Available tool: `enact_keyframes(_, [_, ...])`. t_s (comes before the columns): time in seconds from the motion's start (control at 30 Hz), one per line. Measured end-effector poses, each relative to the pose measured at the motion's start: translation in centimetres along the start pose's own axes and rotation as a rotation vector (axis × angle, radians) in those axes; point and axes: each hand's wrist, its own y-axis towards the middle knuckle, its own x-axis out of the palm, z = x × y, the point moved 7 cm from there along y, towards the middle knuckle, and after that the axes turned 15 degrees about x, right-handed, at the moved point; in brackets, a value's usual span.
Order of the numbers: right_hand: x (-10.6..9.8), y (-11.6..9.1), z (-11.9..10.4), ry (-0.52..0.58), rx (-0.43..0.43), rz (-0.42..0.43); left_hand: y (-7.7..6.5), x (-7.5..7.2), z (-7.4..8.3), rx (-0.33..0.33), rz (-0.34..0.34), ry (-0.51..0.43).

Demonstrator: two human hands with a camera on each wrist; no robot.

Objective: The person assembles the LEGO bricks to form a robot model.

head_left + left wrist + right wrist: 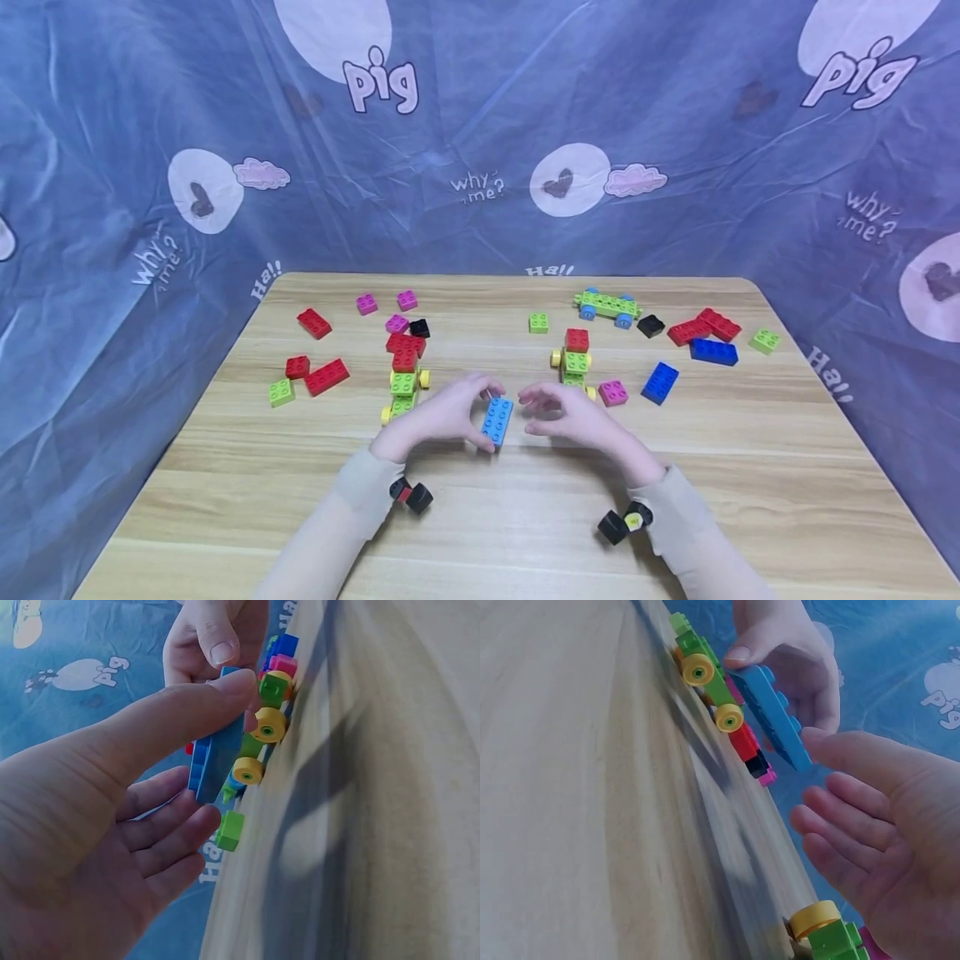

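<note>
Thumb and fingers of the left hand [448, 411] pinch the light-blue brick [497, 421] by its ends, raised above the bench [495, 533] between its left and right edges; that hold apparently leaves the studded top uncovered. The right hand [568, 414], loosely curved, grasps nothing beside it. Left wheeled build [402, 382] and right wheeled build [576, 362] stand nearer the far edge, perhaps for working room.

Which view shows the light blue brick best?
Head view, because the light blue brick shows its studded top. Left wrist has it partly behind the left hand; right wrist shows its studs in profile.
</note>
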Motion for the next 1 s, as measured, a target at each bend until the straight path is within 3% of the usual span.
enact_keyframes(0.23, [0.3,-0.3,0.5,-0.041,0.018,-0.031,-0.1,0.9,0.1,0.037,-0.022,-0.066])
enact_keyframes(0.53, [1.5,-0.4,0.6,-0.024,0.013,-0.135,-0.2,2.4,0.1,0.059,-0.082,-0.105])
enact_keyframes(1.0, [2.4,-0.3,1.2,-0.061,0.051,-0.153,-0.1,3.6,0.3,0.067,-0.145,-0.061])
